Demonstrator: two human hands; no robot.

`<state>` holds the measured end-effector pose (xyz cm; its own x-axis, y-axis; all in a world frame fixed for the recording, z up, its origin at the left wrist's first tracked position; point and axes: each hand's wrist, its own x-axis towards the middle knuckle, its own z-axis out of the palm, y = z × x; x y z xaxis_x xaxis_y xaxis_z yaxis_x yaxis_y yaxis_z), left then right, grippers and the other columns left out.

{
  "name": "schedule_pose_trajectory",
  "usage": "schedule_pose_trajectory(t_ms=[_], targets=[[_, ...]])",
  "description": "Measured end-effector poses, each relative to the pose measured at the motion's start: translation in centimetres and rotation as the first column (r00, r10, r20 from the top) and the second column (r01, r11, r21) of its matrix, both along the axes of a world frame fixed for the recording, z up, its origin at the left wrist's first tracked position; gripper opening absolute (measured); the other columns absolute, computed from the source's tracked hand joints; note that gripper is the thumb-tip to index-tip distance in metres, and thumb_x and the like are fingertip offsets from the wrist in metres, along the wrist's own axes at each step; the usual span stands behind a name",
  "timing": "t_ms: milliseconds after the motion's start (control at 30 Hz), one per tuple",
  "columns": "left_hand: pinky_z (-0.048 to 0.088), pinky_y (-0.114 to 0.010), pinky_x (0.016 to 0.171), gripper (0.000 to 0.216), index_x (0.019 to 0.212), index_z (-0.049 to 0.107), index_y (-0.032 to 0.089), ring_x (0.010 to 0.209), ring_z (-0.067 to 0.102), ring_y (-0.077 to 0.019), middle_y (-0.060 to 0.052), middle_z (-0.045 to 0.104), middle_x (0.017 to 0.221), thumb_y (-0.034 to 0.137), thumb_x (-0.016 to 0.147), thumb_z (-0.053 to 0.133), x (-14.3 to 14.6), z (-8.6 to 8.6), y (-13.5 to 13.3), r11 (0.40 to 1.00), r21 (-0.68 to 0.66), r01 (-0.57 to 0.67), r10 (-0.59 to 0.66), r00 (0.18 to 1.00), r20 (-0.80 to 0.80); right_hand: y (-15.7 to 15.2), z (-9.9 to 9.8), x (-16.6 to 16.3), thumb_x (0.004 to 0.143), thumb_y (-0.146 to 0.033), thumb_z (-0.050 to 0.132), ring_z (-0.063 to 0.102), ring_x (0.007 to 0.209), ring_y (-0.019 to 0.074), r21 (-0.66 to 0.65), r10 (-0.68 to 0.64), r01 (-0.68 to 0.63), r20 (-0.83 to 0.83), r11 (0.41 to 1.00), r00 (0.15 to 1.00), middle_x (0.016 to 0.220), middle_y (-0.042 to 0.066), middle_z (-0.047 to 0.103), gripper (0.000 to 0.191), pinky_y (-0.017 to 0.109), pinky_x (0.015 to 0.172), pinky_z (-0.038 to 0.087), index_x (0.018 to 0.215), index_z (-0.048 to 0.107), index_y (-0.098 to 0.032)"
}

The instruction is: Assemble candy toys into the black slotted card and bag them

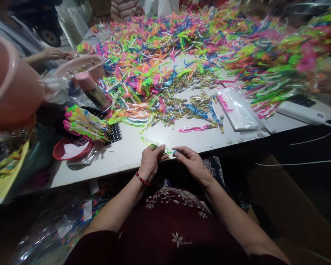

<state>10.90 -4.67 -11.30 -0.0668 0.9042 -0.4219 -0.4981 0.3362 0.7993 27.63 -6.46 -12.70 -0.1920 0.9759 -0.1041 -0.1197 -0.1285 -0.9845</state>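
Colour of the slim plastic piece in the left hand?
The slim plastic piece is bright green; best seen in the head view.

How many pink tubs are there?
2. One big tub is at the left edge; the other, a basin, is behind it, beside the colourful heap. More may be hidden.

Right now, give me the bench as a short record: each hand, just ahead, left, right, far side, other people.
Left hand: holds a green plastic piece by the near edge of the white table
Right hand: pinches a blue bit, too small to identify
Just ahead: pink glasses-shaped piece, lying flat
Left: bundle of bright-ended sticks; red basket holding white paper
Right: clear plastic packaging
Far side: large multicoloured heap
Other people: a co-worker's hand, upper left
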Motion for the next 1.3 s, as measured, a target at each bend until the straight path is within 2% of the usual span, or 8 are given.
schedule_pose_trajectory(t_ms=[267,367,533,667,833,1300], targets=[[0.058,-0.023,0.063,0.043,0.078,0.061,0.012,0.065,0.061,-0.0090,0.002,0.062,0.071,0.034,0.057,0.092,0.7,-0.2,-0.1,0.999,0.030,-0.027,0.027,1.000,0.017,-0.2,0.1,0.3,0.078,-0.047,0.079,0.057,0.073,0.0138,-0.061,0.007,-0.011,-0.065,0.998,0.998,0.091,0.000,0.070,0.032,0.029,0.074,0.048,0.099,0.073,-0.024],[0.059,-0.023,0.064,0.044,0.081,0.063,0.012,0.066,0.062,-0.0090,0.002,0.063,0.074,0.034,0.056,0.092,0.7,0.0,-0.1,1.000,0.021,-0.015,0.015,1.000,0.016,-0.3,-0.1,0.3,0.077,-0.045,0.081,0.060,0.079,0.0148,-0.073,-0.001,-0.007,-0.105,0.997,0.994,0.094,0.001,0.071,0.032,0.030,0.079,0.049,0.099,0.072,-0.024],[0.060,-0.024,0.065,0.044,0.085,0.064,0.012,0.070,0.063,-0.0097,0.001,0.065,0.077,0.034,0.058,0.091,0.8,0.0,-0.2,1.000,0.016,0.000,0.000,1.000,0.009,-0.4,-0.6,0.1,0.071,-0.041,0.086,0.063,0.088,0.0176,-0.056,-0.097,0.090,-0.134,0.994,0.986,0.096,0.000,0.069,0.034,0.033,0.087,0.050,0.096,0.069,-0.025],[0.060,-0.023,0.066,0.043,0.086,0.065,0.012,0.071,0.064,-0.0099,0.001,0.065,0.078,0.033,0.059,0.091,0.9,0.0,-0.3,1.000,0.015,0.005,-0.006,1.000,0.018,-0.4,-0.9,0.1,0.073,-0.042,0.084,0.064,0.091,0.0201,-0.021,-0.105,0.104,-0.079,0.994,0.991,0.096,0.001,0.069,0.033,0.035,0.087,0.051,0.098,0.069,-0.025],[0.060,-0.023,0.066,0.043,0.087,0.064,0.013,0.072,0.064,-0.0105,0.000,0.066,0.079,0.032,0.059,0.091,1.3,0.3,-0.5,1.000,0.018,0.001,-0.002,1.000,0.026,-0.6,-0.9,0.3,0.082,-0.047,0.076,0.064,0.089,0.0200,-0.007,-0.098,0.098,-0.034,0.995,0.995,0.098,0.002,0.071,0.029,0.035,0.086,0.051,0.101,0.071,-0.026],[0.061,-0.024,0.065,0.038,0.084,0.064,0.011,0.072,0.065,-0.0116,0.000,0.065,0.077,0.027,0.061,0.089,1.8,0.0,-0.7,1.000,-0.007,-0.006,0.007,0.999,0.049,-0.6,-0.9,0.4,0.075,-0.049,0.082,0.065,0.091,0.0215,-0.030,-0.140,0.138,-0.039,0.990,0.989,0.097,0.003,0.071,0.033,0.037,0.090,0.052,0.095,0.071,-0.025]])
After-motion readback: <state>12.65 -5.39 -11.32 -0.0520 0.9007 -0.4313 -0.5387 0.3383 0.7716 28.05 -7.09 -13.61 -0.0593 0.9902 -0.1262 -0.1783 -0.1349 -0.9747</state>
